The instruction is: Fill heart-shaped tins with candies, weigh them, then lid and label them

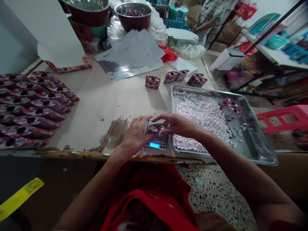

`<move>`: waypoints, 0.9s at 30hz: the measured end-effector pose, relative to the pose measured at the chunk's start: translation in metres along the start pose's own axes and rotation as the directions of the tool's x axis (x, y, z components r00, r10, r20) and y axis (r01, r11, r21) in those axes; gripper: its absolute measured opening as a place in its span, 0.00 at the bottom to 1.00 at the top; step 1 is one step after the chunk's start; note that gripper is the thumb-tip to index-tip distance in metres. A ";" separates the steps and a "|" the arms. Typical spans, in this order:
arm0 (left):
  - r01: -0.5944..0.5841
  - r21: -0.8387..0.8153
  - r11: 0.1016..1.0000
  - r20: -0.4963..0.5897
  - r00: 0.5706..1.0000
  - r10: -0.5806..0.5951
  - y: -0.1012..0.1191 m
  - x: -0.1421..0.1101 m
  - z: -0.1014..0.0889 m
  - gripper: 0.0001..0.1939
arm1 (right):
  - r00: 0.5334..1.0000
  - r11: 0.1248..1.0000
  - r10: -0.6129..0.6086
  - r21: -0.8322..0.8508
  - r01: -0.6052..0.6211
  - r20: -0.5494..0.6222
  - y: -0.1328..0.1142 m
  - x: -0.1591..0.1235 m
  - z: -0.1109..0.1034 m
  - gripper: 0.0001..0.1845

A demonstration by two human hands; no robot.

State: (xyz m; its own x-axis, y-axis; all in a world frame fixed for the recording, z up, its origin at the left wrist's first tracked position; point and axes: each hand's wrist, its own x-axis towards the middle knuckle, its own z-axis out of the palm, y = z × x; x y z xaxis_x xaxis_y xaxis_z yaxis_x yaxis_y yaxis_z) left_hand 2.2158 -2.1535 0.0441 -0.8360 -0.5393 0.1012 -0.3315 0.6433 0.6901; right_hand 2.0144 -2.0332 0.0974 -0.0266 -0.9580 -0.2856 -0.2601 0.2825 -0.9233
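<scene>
A small digital scale [156, 146] with a lit blue display stands at the table's front edge. On it is a small red-and-purple printed box [154, 128], its top side showing a dark opening. My left hand [137, 133] wraps the box's left side, thumb in front and fingers behind. From the right, my right hand [176, 125] curves over the box, thumb and index finger apart, the thumb overlapping its right end. Right beside the scale lies a metal tray [260, 144] of small pale pink-white pieces [202, 118], with several printed boxes [231, 109] lying in it.
Rows of similar boxes [33, 110] stand at left. Several more boxes [152, 82] stand behind the tray. Silvery sheets [134, 54], a steel bowl [133, 16] and a red plastic bag [168, 54] lie farther back. Beyond the table stands another person [211, 19]; a red stool [284, 118] is at right.
</scene>
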 end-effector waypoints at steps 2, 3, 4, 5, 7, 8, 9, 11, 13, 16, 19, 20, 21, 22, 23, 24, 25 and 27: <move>0.001 -0.011 1.000 -0.003 1.000 -0.001 0.000 0.000 -0.003 0.33 | 0.997 0.995 -0.058 0.076 0.062 -0.058 0.003 0.003 -0.013 0.22; 0.007 -0.015 1.000 -0.006 1.000 -0.007 0.000 -0.001 -0.005 0.31 | 0.982 0.985 -0.080 0.135 0.104 -0.173 0.006 0.001 -0.024 0.20; 0.013 -0.022 1.000 -0.011 1.000 -0.013 0.001 -0.001 -0.007 0.30 | 0.947 0.970 -0.081 0.195 0.147 -0.312 0.011 -0.003 -0.037 0.19; 0.013 -0.034 0.999 -0.018 1.000 -0.014 0.003 -0.001 -0.008 0.28 | 0.896 0.951 -0.054 0.251 0.181 -0.440 0.017 -0.008 -0.050 0.18; -0.026 -0.061 0.998 -0.035 0.999 0.024 0.010 0.003 -0.006 0.23 | 0.817 0.915 0.056 0.357 0.188 -0.574 0.032 -0.022 -0.072 0.20; -0.068 -0.072 0.995 -0.038 0.997 0.065 0.013 0.006 -0.004 0.22 | 0.803 0.898 0.118 0.408 0.164 -0.584 0.040 -0.030 -0.079 0.21; -0.116 -0.079 0.990 -0.036 0.993 0.113 0.017 0.012 -0.002 0.21 | 0.800 0.883 0.169 0.449 0.137 -0.576 0.047 -0.036 -0.083 0.23; -0.174 -0.077 0.982 -0.027 0.985 0.173 0.021 0.025 0.001 0.17 | 0.802 0.874 0.210 0.475 0.102 -0.559 0.060 -0.044 -0.083 0.26; -0.158 -0.060 0.986 -0.034 0.987 0.156 0.019 0.040 -0.003 0.12 | 0.816 0.907 0.190 0.416 0.066 -0.546 0.066 -0.044 -0.075 0.29; -0.133 -0.081 0.988 0.071 0.988 0.139 0.008 0.054 -0.019 0.18 | 0.871 0.962 0.138 0.273 -0.004 -0.472 0.064 -0.033 -0.060 0.27; -0.150 -0.156 0.976 0.275 0.943 0.189 -0.003 0.053 -0.026 0.40 | 0.929 0.970 0.106 0.243 -0.018 -0.353 0.052 -0.016 -0.050 0.23; -0.148 -0.164 0.975 0.300 0.934 0.192 -0.005 0.049 -0.022 0.42 | 0.944 0.962 0.101 0.274 -0.012 -0.314 0.048 -0.011 -0.049 0.22; -0.144 -0.163 0.976 0.292 0.938 0.187 -0.006 0.043 -0.016 0.42 | 0.955 0.946 0.103 0.323 -0.008 -0.278 0.043 -0.007 -0.048 0.20; -0.136 -0.162 0.977 0.264 0.948 0.176 -0.007 0.037 -0.008 0.39 | 0.963 0.924 0.111 0.383 -0.009 -0.245 0.040 -0.004 -0.048 0.18; -0.126 -0.175 0.977 0.224 0.961 0.164 -0.007 0.031 0.001 0.35 | 0.968 0.895 0.126 0.445 -0.016 -0.219 0.037 -0.001 -0.048 0.16; -0.114 -0.202 0.973 0.179 0.972 0.151 -0.007 0.026 0.011 0.31 | 0.969 0.866 0.144 0.499 -0.025 -0.202 0.036 0.000 -0.049 0.15; -0.105 -0.236 0.966 0.131 0.982 0.138 -0.006 0.021 0.019 0.26 | 0.968 0.841 0.163 0.540 -0.035 -0.191 0.035 0.001 -0.050 0.16; -0.083 -0.305 0.949 0.044 0.994 0.101 -0.006 0.014 0.028 0.19 | 0.963 0.813 0.191 0.580 -0.046 -0.191 0.038 0.000 -0.052 0.18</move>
State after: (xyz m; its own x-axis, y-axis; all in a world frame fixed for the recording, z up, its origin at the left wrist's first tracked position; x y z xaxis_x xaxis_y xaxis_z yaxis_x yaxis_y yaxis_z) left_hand 2.1942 -2.1495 0.0208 -0.8839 -0.4467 0.1389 -0.1116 0.4897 0.8647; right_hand 1.9546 -2.0253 0.0754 -0.2593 -0.8781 -0.4021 0.3501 0.3026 -0.8865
